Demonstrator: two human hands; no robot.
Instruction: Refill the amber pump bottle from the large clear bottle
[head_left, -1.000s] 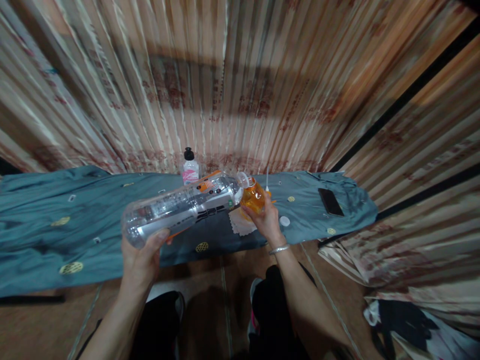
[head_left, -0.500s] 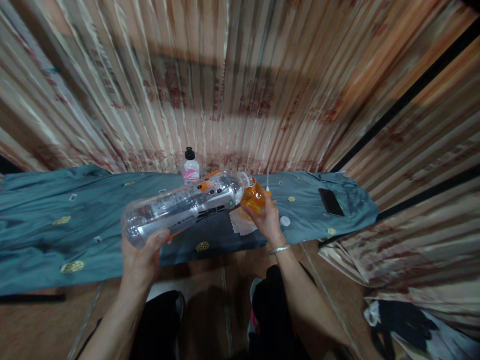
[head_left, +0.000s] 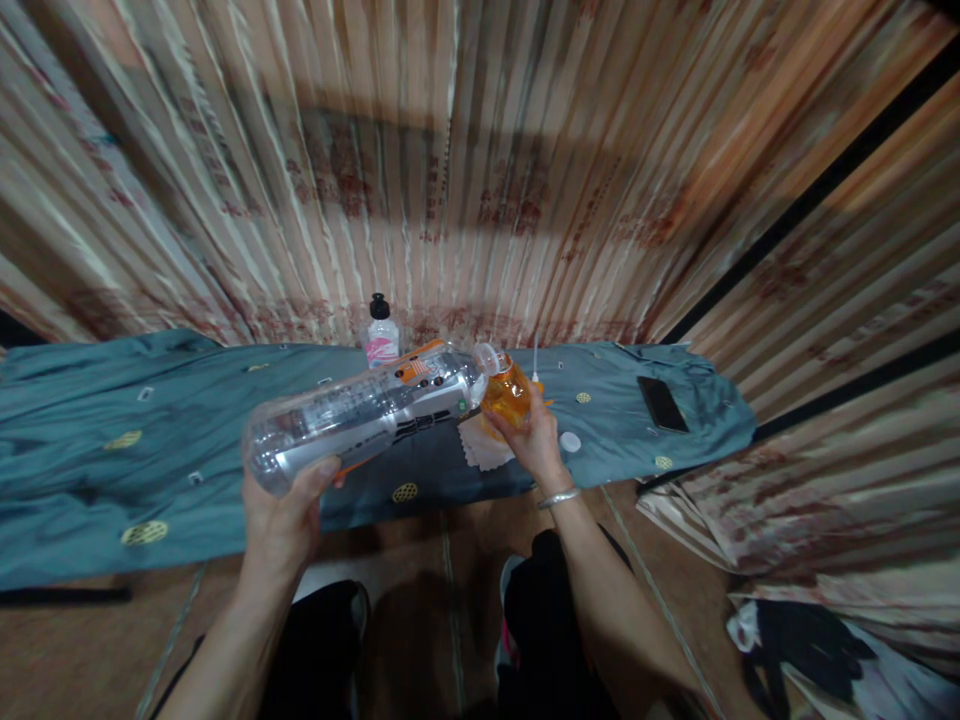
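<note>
Above the middle of the cloth-covered bench (head_left: 67,430), a large clear bottle (head_left: 360,410) slants nearly level, its base on the left hand (head_left: 281,520) and its neck pointing right, to the mouth of an amber bottle (head_left: 508,393) tipped toward it by the right hand (head_left: 536,435); whether the rims touch, I cannot tell. Both wrists cross the bench's front edge, and a curtain (head_left: 450,200) rises along the back. Leftward the bench runs on widest; to the right, a white cap (head_left: 570,442) lies just beside the right hand, with a dark flat slab (head_left: 662,403) farther along. Left fingers curl under the base, thumb on the near side, the rest mostly hidden; right fingers wrap the amber bottle
</note>
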